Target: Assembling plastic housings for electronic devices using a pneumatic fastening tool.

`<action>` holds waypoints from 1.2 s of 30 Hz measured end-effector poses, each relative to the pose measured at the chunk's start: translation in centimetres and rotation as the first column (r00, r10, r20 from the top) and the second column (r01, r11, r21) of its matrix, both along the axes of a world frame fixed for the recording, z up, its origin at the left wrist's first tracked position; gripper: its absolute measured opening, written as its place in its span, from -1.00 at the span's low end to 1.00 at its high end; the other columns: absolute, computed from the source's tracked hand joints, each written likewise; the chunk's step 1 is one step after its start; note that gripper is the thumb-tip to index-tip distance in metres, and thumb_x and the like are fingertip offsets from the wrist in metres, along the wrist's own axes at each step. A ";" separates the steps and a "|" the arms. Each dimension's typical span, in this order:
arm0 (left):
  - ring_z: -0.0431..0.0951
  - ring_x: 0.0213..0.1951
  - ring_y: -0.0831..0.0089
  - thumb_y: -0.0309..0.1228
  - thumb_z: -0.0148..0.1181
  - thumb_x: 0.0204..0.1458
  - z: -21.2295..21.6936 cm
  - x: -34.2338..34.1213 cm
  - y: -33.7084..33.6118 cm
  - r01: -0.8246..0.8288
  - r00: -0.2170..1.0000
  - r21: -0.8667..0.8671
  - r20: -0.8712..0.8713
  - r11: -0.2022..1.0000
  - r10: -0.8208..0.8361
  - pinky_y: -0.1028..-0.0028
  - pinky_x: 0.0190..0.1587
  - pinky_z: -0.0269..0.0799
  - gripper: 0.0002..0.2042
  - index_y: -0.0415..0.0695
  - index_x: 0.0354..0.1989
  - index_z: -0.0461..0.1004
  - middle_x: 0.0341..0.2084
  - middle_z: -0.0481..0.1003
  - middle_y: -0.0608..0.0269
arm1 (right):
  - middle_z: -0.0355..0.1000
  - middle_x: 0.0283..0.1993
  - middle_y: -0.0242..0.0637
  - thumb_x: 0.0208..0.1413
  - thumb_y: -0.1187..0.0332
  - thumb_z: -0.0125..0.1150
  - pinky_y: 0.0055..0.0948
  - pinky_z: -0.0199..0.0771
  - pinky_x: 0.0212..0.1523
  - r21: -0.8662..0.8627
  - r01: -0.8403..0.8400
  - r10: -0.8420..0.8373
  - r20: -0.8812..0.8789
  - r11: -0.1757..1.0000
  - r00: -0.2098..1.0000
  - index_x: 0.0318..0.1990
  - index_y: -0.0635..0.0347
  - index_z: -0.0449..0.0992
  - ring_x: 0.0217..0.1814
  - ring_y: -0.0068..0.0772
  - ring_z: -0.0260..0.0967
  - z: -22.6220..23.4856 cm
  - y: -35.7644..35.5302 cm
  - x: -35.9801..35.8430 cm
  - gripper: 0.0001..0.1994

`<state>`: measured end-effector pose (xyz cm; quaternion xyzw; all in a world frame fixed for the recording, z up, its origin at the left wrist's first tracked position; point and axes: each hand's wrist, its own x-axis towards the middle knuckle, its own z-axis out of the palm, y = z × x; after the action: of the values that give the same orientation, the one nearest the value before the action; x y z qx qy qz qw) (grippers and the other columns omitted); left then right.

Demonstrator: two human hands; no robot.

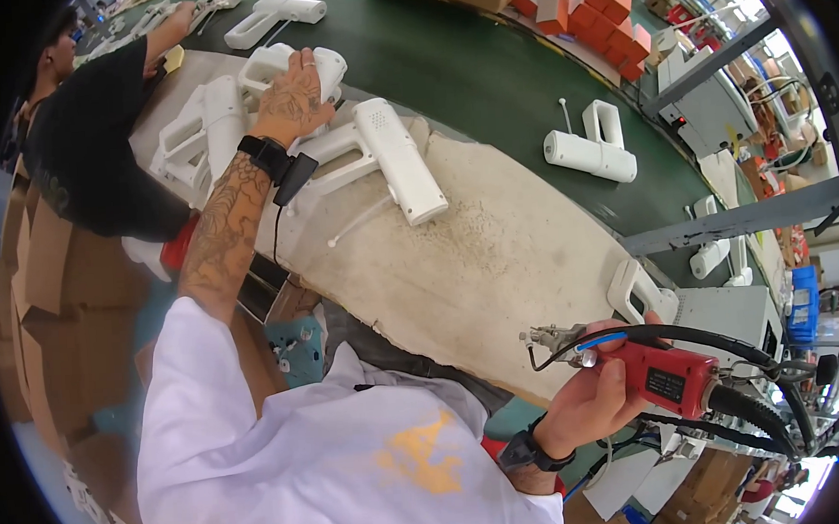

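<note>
My right hand is wrapped round a red electric screwdriver with a metal nose, which points left over the worktable. A black cable and a ribbed hose run from its back end. At the upper left, my left hand is stretched out and closed over a white pistol-shaped device, its fingers on the top of the housing. Beside that hand, another white pistol-shaped device lies on its side at the table's edge of the pile, a thin white rod next to it. More white housings lie left of my wrist.
A green conveyor belt runs behind the table, carrying a white device. Orange boxes are stacked beyond it. A co-worker in a black shirt works at the left. A grey metal post crosses the right side.
</note>
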<state>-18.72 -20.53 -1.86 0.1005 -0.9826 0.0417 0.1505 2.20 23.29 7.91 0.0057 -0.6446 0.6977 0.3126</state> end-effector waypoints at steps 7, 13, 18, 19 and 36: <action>0.44 0.10 0.10 -0.42 0.21 -0.13 9.4 6.0 13.1 0.535 0.816 -0.033 -0.240 0.844 -0.526 0.17 0.13 0.44 -0.17 -0.11 0.43 0.07 0.28 0.27 0.14 | 0.45 -0.32 -0.06 0.17 0.13 0.20 -0.43 0.45 -0.26 0.087 -0.059 0.061 -0.021 0.994 0.998 0.20 0.49 0.25 -0.31 -0.31 0.43 0.4 3.2 -0.9 -0.38; 0.51 -0.04 0.28 -0.40 0.07 0.06 2.2 12.7 27.2 0.880 0.469 -0.046 -0.063 0.472 -0.881 0.39 -0.19 0.52 -0.44 -0.01 0.31 0.26 0.33 0.23 0.01 | 0.25 -0.54 -0.34 0.16 -0.36 0.04 -0.54 0.21 -0.48 0.028 0.088 -0.086 -0.062 0.996 0.994 0.09 0.32 0.34 -0.53 -0.49 0.25 1.9 4.2 -0.9 -0.21; 0.33 0.22 0.22 -0.33 0.17 0.01 -2.1 15.4 29.0 0.874 0.440 0.178 0.103 0.452 -0.892 0.31 0.14 0.41 -0.33 0.03 0.39 0.20 0.40 0.12 0.09 | 0.32 -0.48 -0.30 0.09 -0.37 0.14 -0.44 0.31 -0.48 0.139 -0.535 0.552 -0.250 0.833 0.795 0.13 0.33 0.30 -0.51 -0.38 0.34 1.6 9.6 -0.4 -0.16; 0.33 0.22 0.22 -0.33 0.17 0.01 -1.6 15.2 28.7 0.886 0.408 0.196 0.099 0.420 -0.908 0.31 0.14 0.41 -0.33 0.03 0.39 0.20 0.40 0.12 0.09 | 0.26 -0.50 -0.37 0.05 -0.40 0.15 -0.47 0.18 -0.54 0.081 -0.527 0.530 -0.230 0.846 0.816 0.10 0.34 0.41 -0.59 -0.49 0.21 2.2 8.4 0.2 -0.15; 0.44 -0.11 0.12 0.02 0.29 -0.03 -3.7 16.5 29.3 0.770 0.610 0.208 0.037 0.603 -0.791 0.14 0.07 0.31 -0.24 0.27 0.41 0.19 0.05 0.32 0.13 | 0.33 -0.46 -0.25 0.03 -0.42 0.16 -0.36 0.26 -0.51 0.034 -0.709 0.694 -0.244 0.704 0.677 0.11 0.40 0.37 -0.55 -0.31 0.32 -0.6 5.7 -2.6 -0.10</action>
<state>-2.23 8.78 -5.59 -0.3293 -0.9345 -0.1066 0.0827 -0.36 28.96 7.30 0.3263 -0.5282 0.7780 0.0965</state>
